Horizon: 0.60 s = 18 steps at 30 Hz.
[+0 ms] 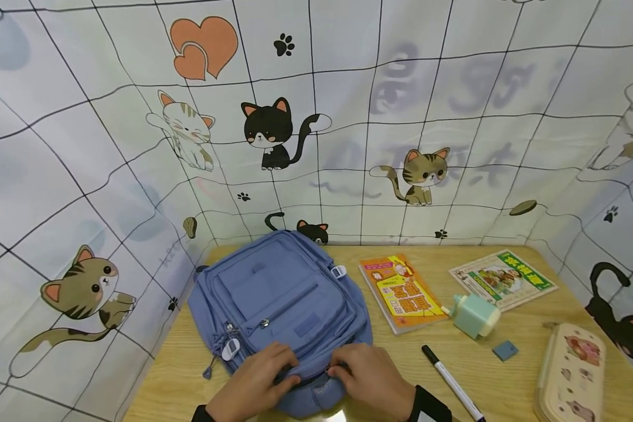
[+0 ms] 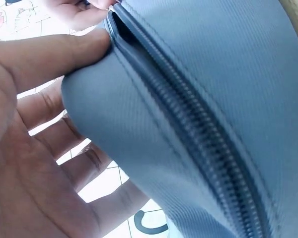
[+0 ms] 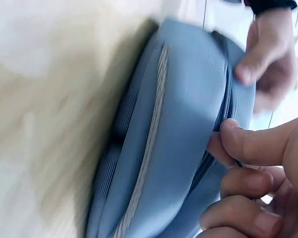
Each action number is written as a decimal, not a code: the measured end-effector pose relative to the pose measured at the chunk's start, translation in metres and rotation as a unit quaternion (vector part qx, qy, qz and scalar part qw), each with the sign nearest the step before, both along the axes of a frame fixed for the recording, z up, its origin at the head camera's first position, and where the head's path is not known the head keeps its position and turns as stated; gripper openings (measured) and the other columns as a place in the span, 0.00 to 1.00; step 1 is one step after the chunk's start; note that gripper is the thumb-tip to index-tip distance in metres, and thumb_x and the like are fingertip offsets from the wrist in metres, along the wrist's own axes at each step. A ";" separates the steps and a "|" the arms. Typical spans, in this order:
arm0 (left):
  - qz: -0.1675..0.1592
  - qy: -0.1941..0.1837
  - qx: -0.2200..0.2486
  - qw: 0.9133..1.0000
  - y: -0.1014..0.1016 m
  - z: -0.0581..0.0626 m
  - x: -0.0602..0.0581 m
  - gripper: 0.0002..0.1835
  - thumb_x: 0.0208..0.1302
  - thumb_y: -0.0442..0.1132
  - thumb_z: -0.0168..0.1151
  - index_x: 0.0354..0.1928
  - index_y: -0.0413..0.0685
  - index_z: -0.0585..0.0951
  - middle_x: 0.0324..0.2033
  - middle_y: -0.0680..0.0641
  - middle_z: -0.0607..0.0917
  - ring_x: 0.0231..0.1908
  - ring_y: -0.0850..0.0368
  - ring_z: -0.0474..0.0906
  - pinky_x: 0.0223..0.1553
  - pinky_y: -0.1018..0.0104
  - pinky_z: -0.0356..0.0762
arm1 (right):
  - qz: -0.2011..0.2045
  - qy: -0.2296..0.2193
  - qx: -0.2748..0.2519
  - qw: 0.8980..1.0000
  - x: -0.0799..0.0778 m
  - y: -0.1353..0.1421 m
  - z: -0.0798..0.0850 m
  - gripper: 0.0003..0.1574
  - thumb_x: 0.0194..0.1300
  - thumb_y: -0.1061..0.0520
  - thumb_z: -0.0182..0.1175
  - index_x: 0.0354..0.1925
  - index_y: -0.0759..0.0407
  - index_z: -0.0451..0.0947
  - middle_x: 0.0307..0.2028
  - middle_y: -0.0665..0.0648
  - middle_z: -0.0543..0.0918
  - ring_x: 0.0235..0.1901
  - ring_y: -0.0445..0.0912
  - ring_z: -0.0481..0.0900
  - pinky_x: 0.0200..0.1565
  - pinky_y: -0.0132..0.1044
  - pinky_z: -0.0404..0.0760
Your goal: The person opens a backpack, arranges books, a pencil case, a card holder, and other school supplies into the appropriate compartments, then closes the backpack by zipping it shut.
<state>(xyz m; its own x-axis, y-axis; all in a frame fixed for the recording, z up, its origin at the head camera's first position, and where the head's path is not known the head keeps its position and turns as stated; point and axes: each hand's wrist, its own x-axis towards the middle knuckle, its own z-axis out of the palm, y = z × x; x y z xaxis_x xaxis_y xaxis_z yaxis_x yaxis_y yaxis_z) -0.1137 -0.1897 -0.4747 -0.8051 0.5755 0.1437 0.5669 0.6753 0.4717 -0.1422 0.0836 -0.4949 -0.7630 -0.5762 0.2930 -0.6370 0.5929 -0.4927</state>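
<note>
A blue backpack (image 1: 282, 275) lies on the wooden table, its front pocket facing up. At its near edge my left hand (image 1: 258, 381) grips the fabric, thumb over the top and fingers beneath. The left wrist view shows that thumb right beside a dark zipper (image 2: 203, 129), whose two rows of teeth are parted near the thumb. My right hand (image 1: 371, 375) is a little to the right on the same edge. Its thumb and index finger pinch at the zipper line in the right wrist view; any pull tab is hidden by the fingers.
Right of the backpack lie an orange book (image 1: 403, 293), a green-and-white booklet (image 1: 503, 278), a mint-green pencil sharpener (image 1: 475, 316), a small blue eraser (image 1: 505, 350), a black-capped marker (image 1: 453, 384) and a cream pencil case (image 1: 572, 375). A cat-patterned curtain (image 1: 343, 187) surrounds the table.
</note>
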 end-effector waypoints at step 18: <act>0.000 0.060 -0.114 0.992 0.040 0.004 -0.021 0.19 0.70 0.51 0.73 0.56 0.53 0.79 0.56 0.51 0.80 0.56 0.54 0.78 0.52 0.50 0.82 | -0.118 -0.007 0.017 0.993 -0.054 0.044 -0.002 0.08 0.65 0.55 0.76 0.31 0.43 0.88 0.28 0.39 0.83 0.23 0.29 0.68 0.25 0.28 0.67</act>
